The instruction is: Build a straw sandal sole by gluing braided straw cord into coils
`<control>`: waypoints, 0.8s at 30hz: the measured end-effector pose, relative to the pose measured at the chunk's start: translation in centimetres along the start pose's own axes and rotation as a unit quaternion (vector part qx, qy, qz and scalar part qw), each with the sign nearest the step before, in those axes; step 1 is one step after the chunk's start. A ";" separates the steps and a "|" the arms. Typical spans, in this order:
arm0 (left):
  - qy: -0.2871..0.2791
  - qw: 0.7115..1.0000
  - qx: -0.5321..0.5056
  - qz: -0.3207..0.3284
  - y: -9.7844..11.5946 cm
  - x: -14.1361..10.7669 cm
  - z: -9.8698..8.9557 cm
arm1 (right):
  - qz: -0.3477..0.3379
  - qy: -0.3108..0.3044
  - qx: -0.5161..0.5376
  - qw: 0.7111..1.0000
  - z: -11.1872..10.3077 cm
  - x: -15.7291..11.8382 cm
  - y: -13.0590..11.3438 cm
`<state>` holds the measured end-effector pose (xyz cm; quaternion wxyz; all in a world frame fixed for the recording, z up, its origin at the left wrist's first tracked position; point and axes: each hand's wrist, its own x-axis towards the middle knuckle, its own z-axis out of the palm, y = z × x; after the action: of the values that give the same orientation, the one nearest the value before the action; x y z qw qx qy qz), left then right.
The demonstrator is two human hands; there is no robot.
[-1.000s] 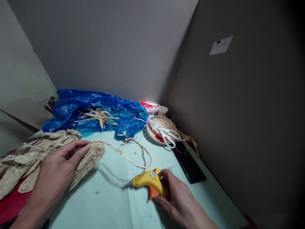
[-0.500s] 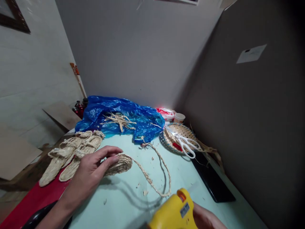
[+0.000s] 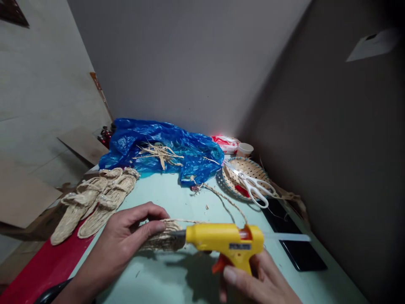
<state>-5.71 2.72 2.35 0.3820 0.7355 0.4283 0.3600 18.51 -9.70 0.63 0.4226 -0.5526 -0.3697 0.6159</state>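
Observation:
Between thumb and fingers, my left hand (image 3: 126, 236) grips a coiled straw sole (image 3: 158, 241) and holds it above the table. A braided straw cord (image 3: 232, 203) runs from the coil to the right and back toward the blue bag. My right hand (image 3: 256, 278) is wrapped round the handle of a yellow glue gun (image 3: 221, 237), with a clear glue stick (image 3: 294, 237) sticking out of its rear. The gun's dark nozzle points left at the sole's near right side; whether it touches cannot be made out. The thumb lies beside the handle, near the orange trigger (image 3: 220, 265).
Several finished straw sandals (image 3: 107, 194) lie at the left on a red surface (image 3: 41, 270). Behind are a crumpled blue plastic bag (image 3: 142, 131) with loose straw strips (image 3: 160, 153), a woven basket (image 3: 249, 166) with white-handled scissors (image 3: 256, 188), a cup (image 3: 244, 149) and a black flat object (image 3: 303, 255).
The glue gun has come up and left from the bottom edge, and its nozzle is now at the straw sole. My left hand keeps its grip, and the view has shifted slightly.

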 end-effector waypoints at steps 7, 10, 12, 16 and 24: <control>-0.069 0.997 -0.009 0.029 0.7 0.0 0.3 | -0.102 -0.095 0.001 0.990 -1.2 1.8 -3.7; -0.033 0.998 -0.022 0.058 0.4 -0.2 0.5 | -0.114 -0.118 0.021 0.986 -0.8 2.8 -4.3; -0.039 0.991 -0.043 0.124 -0.1 -0.3 0.7 | -0.112 -0.128 0.037 0.985 -0.7 3.5 -4.0; -0.099 0.967 -0.092 0.217 -0.7 -0.5 1.2 | -0.103 -0.155 0.050 0.981 -0.9 4.3 -3.1; -0.017 0.982 0.029 0.185 -0.4 -0.6 1.7 | -0.091 -0.159 0.026 0.983 -1.8 3.5 -2.7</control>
<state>-4.60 1.91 1.08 0.2946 0.8189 0.2884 0.3992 20.53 -5.51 1.61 0.4271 -0.4005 -0.4650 0.6641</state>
